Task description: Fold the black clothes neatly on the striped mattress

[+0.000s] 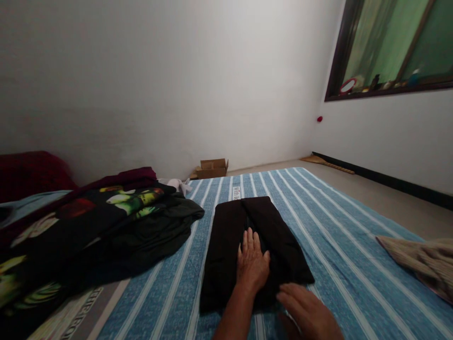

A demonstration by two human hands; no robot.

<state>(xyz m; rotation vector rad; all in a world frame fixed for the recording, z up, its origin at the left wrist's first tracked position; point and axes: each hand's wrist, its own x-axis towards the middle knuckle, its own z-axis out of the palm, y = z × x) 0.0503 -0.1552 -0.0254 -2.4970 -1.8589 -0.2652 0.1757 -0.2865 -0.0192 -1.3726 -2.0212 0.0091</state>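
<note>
A dark, near-black folded garment [222, 245] lies flat on the striped bed cover, its two sides turned in toward a seam down the middle. My left hand [253, 264] rests palm down on its centre, fingers stretched forward and thumb apart. Close to the garment's near right corner is my right hand [307, 311], slightly blurred, with its fingers reaching left and apart from the thumb. Nothing shows in it, and I cannot tell whether it touches the cloth.
Blue-and-white striped fabric [339, 245] covers the bed. A heap of dark and flowered clothes [141, 236] lies at left, and a beige cloth [421, 259] at right. Beyond the bed are a cardboard box [214, 168] by the wall and a wooden stick [332, 164] on the floor.
</note>
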